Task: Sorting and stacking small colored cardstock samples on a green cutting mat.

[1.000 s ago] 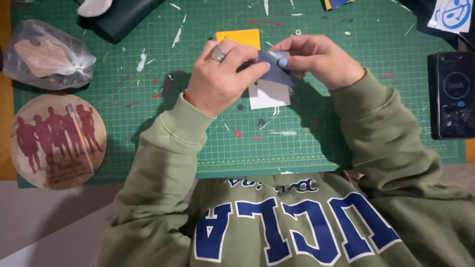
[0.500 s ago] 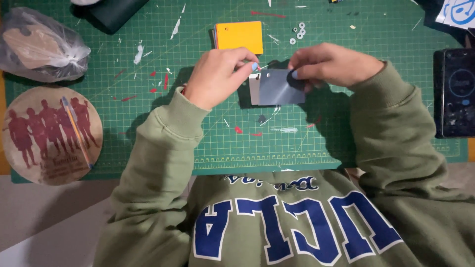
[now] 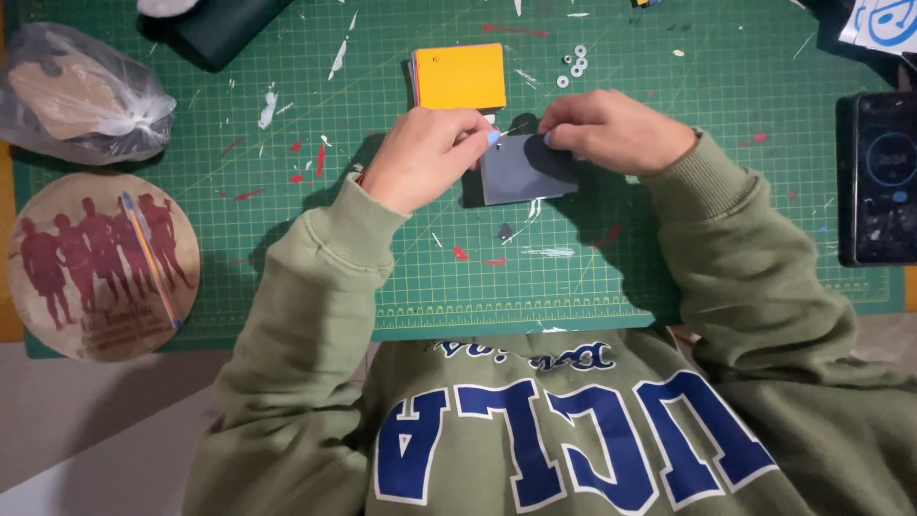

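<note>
Both of my hands pinch the top edge of a small grey card (image 3: 523,170) held just above a green cutting mat (image 3: 669,239). My left hand (image 3: 420,158) grips its upper left corner with thumb and forefinger. My right hand (image 3: 611,129) holds the upper right corner. Just beyond the hands lies a stack of yellow square cards (image 3: 460,76) flat on the mat. I cannot tell whether something small sits between my fingertips.
Small metal rings (image 3: 573,65) lie right of the yellow stack. A round wooden plaque with red figures (image 3: 100,263) and a clear bag (image 3: 81,96) sit at left. A dark pouch (image 3: 224,27) is at top left, a phone (image 3: 879,177) at right.
The grey card now hangs by its top edge with both hands closer together over it. The view has shifted so the yellow stack sits lower in frame.
</note>
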